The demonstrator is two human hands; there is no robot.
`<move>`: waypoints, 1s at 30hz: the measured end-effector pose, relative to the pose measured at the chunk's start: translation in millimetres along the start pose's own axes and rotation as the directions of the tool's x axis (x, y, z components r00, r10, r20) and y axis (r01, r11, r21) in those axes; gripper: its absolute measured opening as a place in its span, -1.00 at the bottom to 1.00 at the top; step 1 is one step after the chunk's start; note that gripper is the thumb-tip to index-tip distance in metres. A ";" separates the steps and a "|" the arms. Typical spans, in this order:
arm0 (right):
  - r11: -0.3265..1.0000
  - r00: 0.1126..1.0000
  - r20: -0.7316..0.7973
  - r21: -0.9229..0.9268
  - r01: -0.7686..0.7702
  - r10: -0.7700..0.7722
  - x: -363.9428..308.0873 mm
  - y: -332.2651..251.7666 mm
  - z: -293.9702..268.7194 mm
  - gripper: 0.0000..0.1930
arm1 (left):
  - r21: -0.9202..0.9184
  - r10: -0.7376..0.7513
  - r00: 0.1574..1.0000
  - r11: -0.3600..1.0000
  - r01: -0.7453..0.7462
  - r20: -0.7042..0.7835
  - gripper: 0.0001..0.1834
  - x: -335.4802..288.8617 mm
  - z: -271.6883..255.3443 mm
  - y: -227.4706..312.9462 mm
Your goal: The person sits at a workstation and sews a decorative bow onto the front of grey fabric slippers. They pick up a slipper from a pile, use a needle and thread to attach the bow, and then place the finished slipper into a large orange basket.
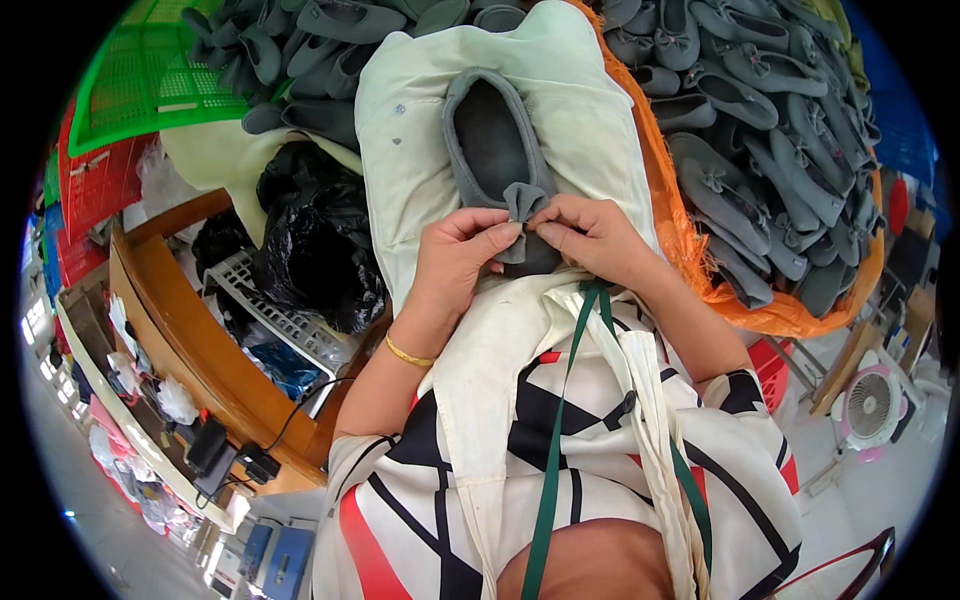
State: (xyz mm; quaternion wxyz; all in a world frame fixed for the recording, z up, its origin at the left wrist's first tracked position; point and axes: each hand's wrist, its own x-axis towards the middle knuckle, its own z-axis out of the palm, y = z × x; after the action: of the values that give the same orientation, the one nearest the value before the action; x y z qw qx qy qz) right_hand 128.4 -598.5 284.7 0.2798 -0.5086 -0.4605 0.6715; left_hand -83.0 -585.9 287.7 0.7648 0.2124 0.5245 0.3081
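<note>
A grey slipper shoe (548, 180) lies on the pale cloth-covered cushion (400, 150) on my lap, its toe toward me and its opening facing up. At its toe end sits a grey fabric bow (523, 200). My left hand (462, 245) pinches the bow's middle from the left, thumb and forefinger together. From the right, my right hand (590, 232) closes its fingertips on the same spot. Whether a needle or thread is between the fingers is too small to make out. The front of the toe is partly hidden by my hands.
Many grey shoes with bows (790, 150) fill an orange sack (645, 130) at right. More grey shoes (340, 65) pile up behind the cushion beside a green basket (150, 90). At left are a black plastic bag (345, 270) and a wooden drawer (180, 340). A fan (870, 402) stands right.
</note>
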 end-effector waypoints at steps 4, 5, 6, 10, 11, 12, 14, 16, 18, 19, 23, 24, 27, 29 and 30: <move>0.986 0.987 0.025 0.036 -0.161 0.161 1.0 -7.9 -0.4 -0.88 | 0.020 -0.054 0.999 0.998 0.054 0.008 -0.82 2.4 -0.8 -0.3; 0.987 0.988 0.012 0.034 -0.157 0.157 1.4 -8.3 0.6 -0.88 | 0.027 -0.055 0.998 0.998 0.055 0.018 -0.83 3.7 -1.6 -0.6; 0.988 0.988 -0.001 0.032 -0.152 0.152 2.1 -8.4 2.4 -0.88 | 0.034 -0.056 0.998 0.998 0.055 0.027 -0.83 4.2 -1.9 -1.0; 0.984 0.984 0.012 0.011 -0.176 0.176 3.5 -8.2 1.6 -0.87 | 0.042 -0.035 0.999 0.999 0.034 0.020 -0.84 2.0 -0.4 -0.4; 0.988 0.988 0.018 0.026 -0.155 0.154 3.0 -9.4 1.5 -0.87 | 0.044 -0.027 0.999 0.999 0.026 0.020 -0.84 0.8 0.9 0.9; 0.990 0.991 0.024 0.041 -0.133 0.133 1.5 -11.2 1.6 -0.87 | 0.046 -0.019 1.000 0.999 0.018 0.019 -0.84 0.1 1.5 1.2; 0.993 0.993 0.056 0.059 -0.104 0.101 0.7 -11.1 -0.8 -0.86 | 0.027 -0.004 1.000 1.000 0.004 0.017 -0.84 1.0 0.9 0.4; 0.994 0.991 0.108 0.062 -0.088 0.081 0.9 -7.7 -4.9 -0.85 | 0.017 0.001 1.000 1.000 -0.001 0.022 -0.84 1.8 -0.1 -1.1; 0.994 0.989 0.124 0.066 -0.086 0.078 1.5 -9.4 -6.6 -0.84 | 0.019 -0.002 1.000 1.000 0.002 0.029 -0.84 2.3 -1.9 -1.7; 0.994 0.988 0.132 0.069 -0.086 0.076 1.8 -10.0 -7.4 -0.83 | 0.014 -0.001 1.000 1.000 0.001 0.032 -0.83 2.4 -2.0 -1.5; 0.992 0.986 0.153 0.091 -0.084 0.069 3.8 -9.1 -9.1 -0.83 | 0.017 -0.006 0.999 1.000 0.005 0.037 -0.82 2.1 -2.0 -0.5; 0.992 0.987 0.144 0.092 -0.087 0.073 4.7 -11.2 -7.2 -0.84 | 0.022 -0.010 0.999 1.000 0.009 0.036 -0.84 2.2 -2.0 -0.4; 0.986 0.983 0.125 0.087 -0.145 0.133 5.9 -10.5 -6.1 -0.87 | 0.063 -0.041 0.998 0.997 0.038 0.055 -0.83 5.0 -3.4 2.3; 0.978 0.979 0.116 0.109 -0.179 0.166 6.5 -7.6 -4.9 -0.88 | 0.068 -0.049 0.997 0.997 0.045 0.064 -0.83 7.2 -4.3 2.8; 0.973 0.979 0.112 0.134 -0.185 0.171 7.0 -5.5 -3.1 -0.88 | 0.071 -0.053 0.996 0.996 0.048 0.069 -0.82 7.7 -4.4 3.0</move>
State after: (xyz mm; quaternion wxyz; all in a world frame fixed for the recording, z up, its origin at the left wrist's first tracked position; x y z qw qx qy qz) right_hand 128.5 -589.3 286.6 0.2311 -0.4921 -0.3767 0.7500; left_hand -85.8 -578.4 282.9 0.7827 0.2360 0.5127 0.2625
